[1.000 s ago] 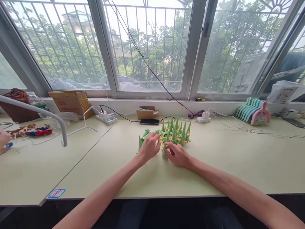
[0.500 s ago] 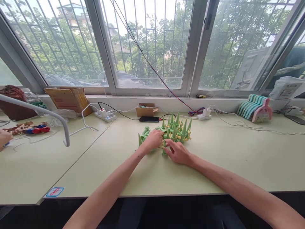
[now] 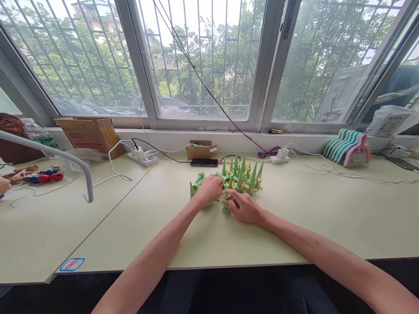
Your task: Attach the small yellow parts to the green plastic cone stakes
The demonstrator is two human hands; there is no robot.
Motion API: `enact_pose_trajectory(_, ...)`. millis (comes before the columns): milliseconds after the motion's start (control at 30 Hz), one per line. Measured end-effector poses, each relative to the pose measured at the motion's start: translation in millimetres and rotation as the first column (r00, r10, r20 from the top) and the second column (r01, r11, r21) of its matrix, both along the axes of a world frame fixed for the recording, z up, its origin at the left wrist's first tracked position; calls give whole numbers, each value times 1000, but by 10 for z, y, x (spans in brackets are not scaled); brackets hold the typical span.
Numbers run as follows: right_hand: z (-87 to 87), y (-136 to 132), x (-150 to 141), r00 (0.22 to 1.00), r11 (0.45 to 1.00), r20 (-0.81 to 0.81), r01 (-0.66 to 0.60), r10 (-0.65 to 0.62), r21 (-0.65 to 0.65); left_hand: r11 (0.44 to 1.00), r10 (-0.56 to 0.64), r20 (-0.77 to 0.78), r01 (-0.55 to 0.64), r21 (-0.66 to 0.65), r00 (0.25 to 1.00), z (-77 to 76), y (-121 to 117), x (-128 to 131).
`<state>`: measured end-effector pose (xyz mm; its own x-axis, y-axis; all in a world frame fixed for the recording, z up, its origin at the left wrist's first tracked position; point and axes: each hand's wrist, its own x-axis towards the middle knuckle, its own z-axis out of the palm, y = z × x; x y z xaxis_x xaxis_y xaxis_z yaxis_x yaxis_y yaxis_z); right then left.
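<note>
Several pointed green cones (image 3: 240, 178) with small yellow pieces (image 3: 261, 187) stand in a cluster on the table. My right hand (image 3: 245, 206) lies just in front of them, thumb and index finger closed around a single upright green cone (image 3: 225, 201). Beside it, my left hand (image 3: 210, 190) bends down at the cluster's left part with its fingers curled; the fingertips and whatever they hold are hidden. More green cylindrical pieces (image 3: 199, 179) lie behind and to the left of that hand, next to another upright cone (image 3: 191, 190).
A black phone (image 3: 204, 162) and a small open carton (image 3: 200, 151) sit behind the cluster. Power strips (image 3: 142, 158) and cables run along the back. Pink and teal hangers (image 3: 348, 148) stand at right. At far left are a grey metal bar (image 3: 65, 156) and another person's hand (image 3: 4, 186).
The camera view has shifted slightly. Both hands stay at nearly the same spots, with the right thumb and index finger still at the front cone.
</note>
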<state>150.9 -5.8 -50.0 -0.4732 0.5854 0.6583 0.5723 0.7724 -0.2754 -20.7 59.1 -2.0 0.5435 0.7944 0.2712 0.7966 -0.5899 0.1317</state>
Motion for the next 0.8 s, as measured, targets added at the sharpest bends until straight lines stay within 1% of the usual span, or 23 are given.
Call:
enact_pose_trajectory(167,3,0,-3,1000,1000,-7,2,-2,-8,1000,-1,-4,1,20,1000,10,25,9)
enact_pose_trajectory(433,-4,6,9,1000,1000,-9,-2,2,1,997,-49,-66,44,-68,997,53,8,20)
enact_pose_trajectory(667,-17,23,8,1000,1000,-22,-7,7,-1,998,-1,-107,-6,-62,994,41,1,4)
enact_pose_trajectory(800,-16,22,6,1000,1000,-18,5,-5,6,997,43,-104,-49,-57,994,36,-1,4)
